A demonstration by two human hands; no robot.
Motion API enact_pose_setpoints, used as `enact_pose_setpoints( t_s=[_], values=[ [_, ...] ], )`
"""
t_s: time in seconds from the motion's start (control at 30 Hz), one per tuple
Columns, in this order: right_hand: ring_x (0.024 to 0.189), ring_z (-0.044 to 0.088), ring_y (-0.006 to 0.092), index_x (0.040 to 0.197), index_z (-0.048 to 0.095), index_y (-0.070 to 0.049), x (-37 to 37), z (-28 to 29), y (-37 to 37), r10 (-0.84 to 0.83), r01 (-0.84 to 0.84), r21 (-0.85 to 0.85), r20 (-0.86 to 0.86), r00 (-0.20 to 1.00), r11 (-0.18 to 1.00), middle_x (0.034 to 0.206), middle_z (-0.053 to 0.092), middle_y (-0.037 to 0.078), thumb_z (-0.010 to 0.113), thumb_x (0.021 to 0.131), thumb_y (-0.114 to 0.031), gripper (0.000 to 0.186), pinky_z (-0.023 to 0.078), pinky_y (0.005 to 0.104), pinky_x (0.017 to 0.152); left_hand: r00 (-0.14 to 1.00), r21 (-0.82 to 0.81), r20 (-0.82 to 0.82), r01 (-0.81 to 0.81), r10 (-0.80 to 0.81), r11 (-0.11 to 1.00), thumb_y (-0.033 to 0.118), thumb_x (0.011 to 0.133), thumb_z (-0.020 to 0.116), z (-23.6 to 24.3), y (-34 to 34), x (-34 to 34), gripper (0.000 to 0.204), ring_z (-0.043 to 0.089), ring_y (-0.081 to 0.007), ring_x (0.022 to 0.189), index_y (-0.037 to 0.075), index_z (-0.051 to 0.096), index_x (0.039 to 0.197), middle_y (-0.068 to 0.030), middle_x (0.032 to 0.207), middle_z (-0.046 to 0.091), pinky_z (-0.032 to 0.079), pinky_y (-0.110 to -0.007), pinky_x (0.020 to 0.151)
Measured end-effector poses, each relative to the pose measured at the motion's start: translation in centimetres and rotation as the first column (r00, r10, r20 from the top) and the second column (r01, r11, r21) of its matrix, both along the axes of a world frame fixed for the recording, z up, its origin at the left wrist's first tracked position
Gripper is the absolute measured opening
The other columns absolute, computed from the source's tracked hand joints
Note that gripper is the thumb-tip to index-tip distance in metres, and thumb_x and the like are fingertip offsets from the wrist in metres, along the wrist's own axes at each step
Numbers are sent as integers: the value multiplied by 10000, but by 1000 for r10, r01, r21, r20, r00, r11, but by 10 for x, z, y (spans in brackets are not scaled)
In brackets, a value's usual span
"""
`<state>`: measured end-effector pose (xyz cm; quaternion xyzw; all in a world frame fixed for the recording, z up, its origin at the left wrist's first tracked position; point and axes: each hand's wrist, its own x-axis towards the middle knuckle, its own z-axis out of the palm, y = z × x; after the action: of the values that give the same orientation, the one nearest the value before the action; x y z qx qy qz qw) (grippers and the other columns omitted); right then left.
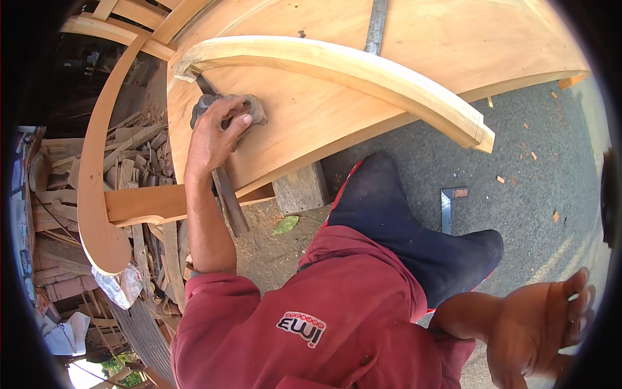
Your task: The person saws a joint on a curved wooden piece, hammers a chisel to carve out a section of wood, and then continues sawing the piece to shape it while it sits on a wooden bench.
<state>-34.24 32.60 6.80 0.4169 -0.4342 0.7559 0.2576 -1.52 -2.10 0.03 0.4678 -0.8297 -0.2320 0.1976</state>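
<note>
My left hand [217,129] is closed around a dark grey, lumpy piece [258,111], partly hidden by the fingers, on the pale wooden panel [291,117]. Its kind does not show. A narrow dark bar [228,198] runs beneath that hand and sticks out past the panel's near edge. Just beyond the hand, a curved wooden rail [324,57] lies across the panel, one end jutting over the right edge. My right hand [528,330] hangs at the lower right, apart from the work, palm showing and fingers spread, with nothing seen in it.
A second flat metal bar [376,27] lies at the top of the panel. To the left stands a curved wooden leg [97,168] joined to a crosspiece [146,202]. Scrap wood [136,152] is piled behind it. A try square [447,206] rests on the ground near my legs [402,220].
</note>
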Motion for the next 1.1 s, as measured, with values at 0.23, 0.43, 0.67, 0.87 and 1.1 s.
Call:
enact_pose_setpoints(
  t_s=[0.23,0.43,0.67,0.87,1.1],
  values=[
    [1250,556,355,1491,467,-7,-64,-72,-98,26,384,870,-411,911,310,1362,579,199,871,752,-423,939,398,509,1081,943,-52,331,50,-30,997,200,748,853,14,13,-10,776,575,-393,1286,-13,545,1428,-227,1360,616,441,-457,1103],
    [946,683,381,1281,599,1,-80,-84,-127,69,338,921,-357,932,193,1016,689,183,826,788,-480,725,519,494,875,948,-126,316,92,-48,988,112,782,808,-28,1,1,643,567,-411,1281,9,554,1364,-254,1328,621,460,-452,1068],
    [909,699,384,1114,641,-4,-118,-35,-167,57,311,907,-340,939,283,951,696,198,818,809,-459,575,524,499,876,962,-202,253,160,-106,966,159,870,754,-15,27,-34,329,625,-497,972,-8,515,1022,-277,987,648,491,-538,811],
    [949,685,386,1092,658,14,-90,-31,-145,52,374,836,-429,902,401,971,719,208,827,796,-458,582,456,500,996,945,-81,238,249,-224,965,197,843,802,35,108,-62,398,644,-466,918,-23,531,1034,-251,973,643,503,-526,780],
    [924,683,353,1088,665,1,-87,-68,-131,9,376,820,-421,907,432,929,711,179,868,740,-460,613,419,501,1045,942,-110,80,335,-327,936,207,806,852,95,189,-54,503,644,-436,819,-61,550,1106,-216,919,626,506,-503,701]
  ],
)
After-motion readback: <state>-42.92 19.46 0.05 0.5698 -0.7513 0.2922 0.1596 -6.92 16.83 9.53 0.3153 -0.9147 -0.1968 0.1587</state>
